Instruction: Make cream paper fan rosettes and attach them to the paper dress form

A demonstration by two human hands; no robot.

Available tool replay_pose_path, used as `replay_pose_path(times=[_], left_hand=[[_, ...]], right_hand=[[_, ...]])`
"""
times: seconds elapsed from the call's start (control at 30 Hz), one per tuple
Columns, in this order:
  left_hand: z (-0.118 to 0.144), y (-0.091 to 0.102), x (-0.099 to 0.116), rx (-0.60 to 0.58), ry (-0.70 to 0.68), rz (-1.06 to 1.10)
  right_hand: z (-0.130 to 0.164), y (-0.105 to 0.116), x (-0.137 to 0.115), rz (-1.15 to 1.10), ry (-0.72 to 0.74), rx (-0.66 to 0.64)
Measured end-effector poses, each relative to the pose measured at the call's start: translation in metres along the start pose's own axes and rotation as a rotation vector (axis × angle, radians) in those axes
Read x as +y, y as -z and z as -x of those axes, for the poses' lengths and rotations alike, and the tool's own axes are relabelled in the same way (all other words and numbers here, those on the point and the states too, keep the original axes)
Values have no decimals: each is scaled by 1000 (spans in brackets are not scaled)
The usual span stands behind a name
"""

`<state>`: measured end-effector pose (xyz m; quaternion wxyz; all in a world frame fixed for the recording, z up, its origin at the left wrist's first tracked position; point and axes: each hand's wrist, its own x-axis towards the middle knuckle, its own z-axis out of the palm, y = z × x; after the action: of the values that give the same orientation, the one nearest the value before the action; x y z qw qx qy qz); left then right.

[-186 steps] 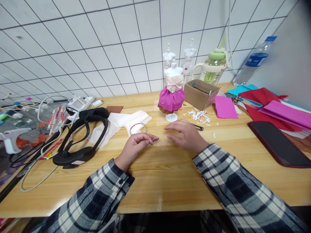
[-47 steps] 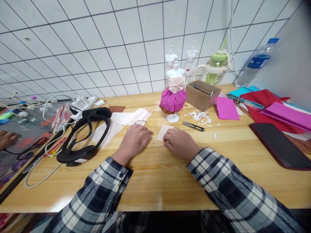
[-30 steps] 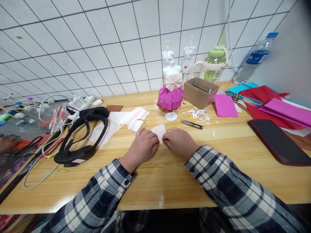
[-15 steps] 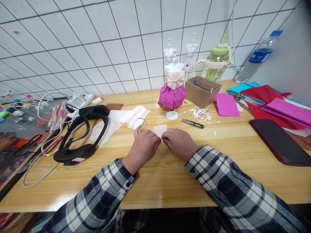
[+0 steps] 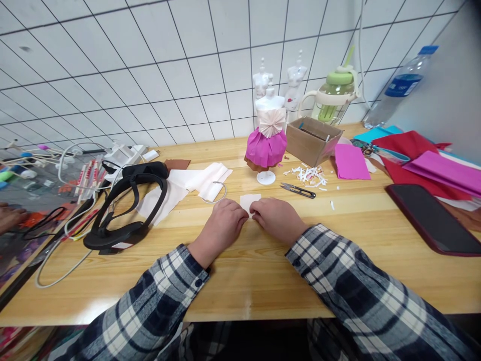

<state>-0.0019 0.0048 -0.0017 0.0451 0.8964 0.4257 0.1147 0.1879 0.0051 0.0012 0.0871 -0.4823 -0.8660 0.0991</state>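
Observation:
A small pale pink piece of paper (image 5: 249, 199) lies low over the wooden table, its near edge pinched between my hands. My left hand (image 5: 224, 224) is closed, with its fingertips on the paper's near left side. Opposite it, my right hand (image 5: 277, 218) is closed too, fingertips pressed on the near right side. The fingertips nearly meet, and the paper's near edge is partly hidden by them. Beyond the paper stands a small dress-form mannequin (image 5: 267, 135) with a pleated pale pink bow and a magenta skirt. Black thread snips (image 5: 298, 190) lie to its right.
Pale pink sheets (image 5: 210, 183), a metal ring (image 5: 225, 190) and a black headset (image 5: 146, 200) lie left. Paper scraps (image 5: 310, 174), a cardboard box (image 5: 314, 145), magenta paper (image 5: 352, 161) and a phone (image 5: 432, 218) are right. Another person's hand (image 5: 11, 217) shows far left.
The paper has shifted slightly to the right between my fingers. My left thumb, raised before, has come down against the hand. My right hand has hardly moved.

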Motion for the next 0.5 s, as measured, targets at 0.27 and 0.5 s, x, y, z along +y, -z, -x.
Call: replay_pose_path(times=[0.27,0.5], left_hand=[[-1,-1,-1,27,10,-1],[-2,6,1,13,-19,-7]], right_hand=[[-2,-1,-1,44,28,-7],[-3,1,0,13,0,-45]])
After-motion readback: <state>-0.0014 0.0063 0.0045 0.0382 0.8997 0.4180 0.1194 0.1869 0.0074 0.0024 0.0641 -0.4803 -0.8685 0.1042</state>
